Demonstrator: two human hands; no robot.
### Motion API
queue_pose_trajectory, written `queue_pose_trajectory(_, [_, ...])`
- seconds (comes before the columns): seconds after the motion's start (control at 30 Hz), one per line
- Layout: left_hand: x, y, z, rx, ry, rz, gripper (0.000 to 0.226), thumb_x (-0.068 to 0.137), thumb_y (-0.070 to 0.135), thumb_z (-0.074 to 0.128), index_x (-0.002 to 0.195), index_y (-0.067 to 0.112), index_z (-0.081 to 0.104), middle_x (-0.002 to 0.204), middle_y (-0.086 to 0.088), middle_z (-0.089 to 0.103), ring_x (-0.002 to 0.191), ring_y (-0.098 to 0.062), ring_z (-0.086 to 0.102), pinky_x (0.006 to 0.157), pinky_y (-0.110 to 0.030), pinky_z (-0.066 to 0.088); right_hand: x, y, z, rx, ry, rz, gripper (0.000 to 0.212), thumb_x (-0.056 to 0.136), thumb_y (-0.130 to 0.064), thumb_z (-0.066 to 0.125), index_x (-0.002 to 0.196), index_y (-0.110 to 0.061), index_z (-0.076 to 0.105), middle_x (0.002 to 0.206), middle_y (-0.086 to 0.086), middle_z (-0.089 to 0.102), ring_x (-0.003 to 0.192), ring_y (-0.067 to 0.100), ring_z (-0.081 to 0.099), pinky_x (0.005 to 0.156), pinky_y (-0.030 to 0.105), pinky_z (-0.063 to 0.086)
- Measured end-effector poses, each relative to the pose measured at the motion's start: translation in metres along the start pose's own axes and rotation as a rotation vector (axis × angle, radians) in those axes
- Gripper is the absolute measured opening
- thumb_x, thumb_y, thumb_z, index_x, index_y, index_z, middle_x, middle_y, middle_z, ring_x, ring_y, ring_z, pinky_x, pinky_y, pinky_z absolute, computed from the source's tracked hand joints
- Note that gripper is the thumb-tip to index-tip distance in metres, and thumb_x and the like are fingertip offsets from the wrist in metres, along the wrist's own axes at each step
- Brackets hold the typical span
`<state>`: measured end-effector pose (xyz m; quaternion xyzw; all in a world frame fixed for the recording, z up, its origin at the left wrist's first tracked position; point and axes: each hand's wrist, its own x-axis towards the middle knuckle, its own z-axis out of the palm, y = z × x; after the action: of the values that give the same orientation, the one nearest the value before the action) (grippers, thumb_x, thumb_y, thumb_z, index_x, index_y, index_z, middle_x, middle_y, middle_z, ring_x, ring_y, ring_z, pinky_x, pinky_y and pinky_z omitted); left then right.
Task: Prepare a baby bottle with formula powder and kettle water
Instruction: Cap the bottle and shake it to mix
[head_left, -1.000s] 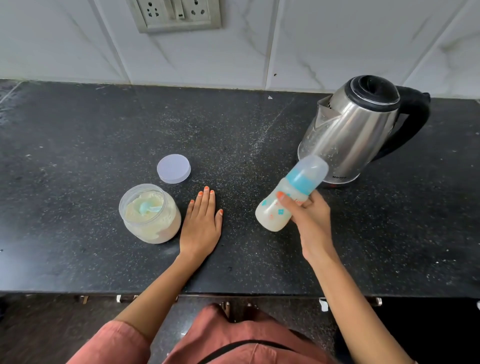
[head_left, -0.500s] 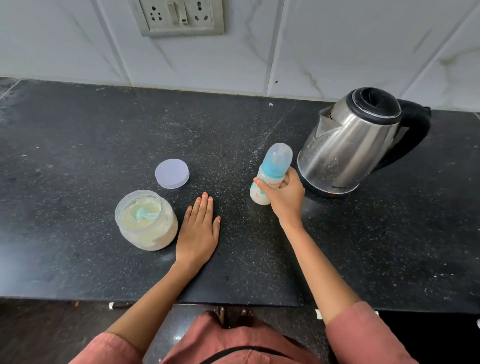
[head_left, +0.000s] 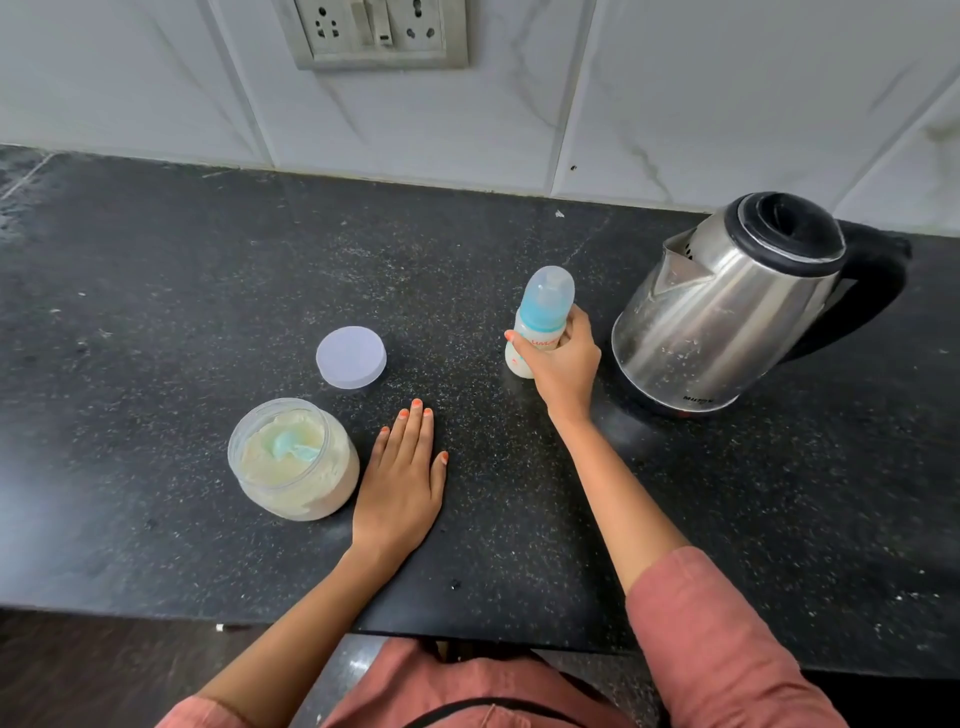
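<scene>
Bottle (head_left: 543, 312) upright, R hand (head_left: 563, 364) grip curled round it, L hand (head_left: 400, 483) flat on counter (head_left: 208, 291)

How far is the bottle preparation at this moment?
Done: the baby bottle holds pale liquid and is capped. In hand: the right hand grips it upright on the counter. To do: close the formula jar, whose lid lies apart; the left hand rests flat.
</scene>
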<state>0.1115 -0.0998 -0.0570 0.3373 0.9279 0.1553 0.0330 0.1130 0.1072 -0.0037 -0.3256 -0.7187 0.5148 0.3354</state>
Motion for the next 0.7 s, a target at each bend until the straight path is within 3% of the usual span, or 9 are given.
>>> queue_pose_trajectory(0.23, [-0.001, 0.002, -0.001, -0.005, 0.007, -0.005, 0.053, 0.1, 0.03, 0.029, 0.147, 0.011, 0.013, 0.156, -0.002, 0.006, 0.144, -0.015, 0.005, 0.113, -0.026, -0.005, 0.004, 0.003, 0.008, -0.049, -0.003, -0.013, 0.068, 0.059, -0.018, 0.085, 0.117, -0.011, 0.051, 0.109, -0.001, 0.06, 0.094, 0.009, 0.055, 0.073, -0.007, 0.036])
queue_pose_trajectory(0.53, [-0.001, 0.002, -0.003, -0.016, 0.018, -0.003, 0.054, 0.1, 0.03, 0.028, 0.147, 0.012, 0.012, 0.156, -0.001, 0.005, 0.144, -0.014, 0.003, 0.113, -0.026, -0.006, -0.001, -0.001, 0.007, -0.047, -0.057, 0.018, 0.073, 0.061, -0.018, 0.084, 0.122, -0.013, 0.045, 0.118, 0.0, 0.054, 0.103, 0.009, 0.051, 0.076, -0.009, 0.032])
queue_pose_trajectory(0.6, [-0.001, 0.003, -0.003, -0.013, 0.015, -0.004, 0.054, 0.1, 0.032, 0.026, 0.148, 0.013, 0.01, 0.156, 0.0, 0.003, 0.144, -0.013, 0.001, 0.112, -0.025, -0.008, -0.003, -0.002, 0.004, -0.049, -0.081, 0.024, 0.074, 0.061, -0.017, 0.083, 0.124, -0.014, 0.044, 0.118, -0.002, 0.054, 0.105, 0.008, 0.05, 0.08, -0.003, 0.035])
queue_pose_trajectory(0.7, [-0.001, 0.003, -0.003, -0.012, 0.014, -0.005, 0.054, 0.1, 0.032, 0.026, 0.148, 0.013, 0.01, 0.156, 0.0, 0.003, 0.145, -0.014, 0.001, 0.112, -0.024, -0.009, -0.009, 0.002, -0.004, -0.074, -0.106, 0.049, 0.07, 0.065, -0.014, 0.08, 0.125, -0.014, 0.045, 0.125, 0.002, 0.054, 0.108, 0.006, 0.049, 0.09, 0.015, 0.041])
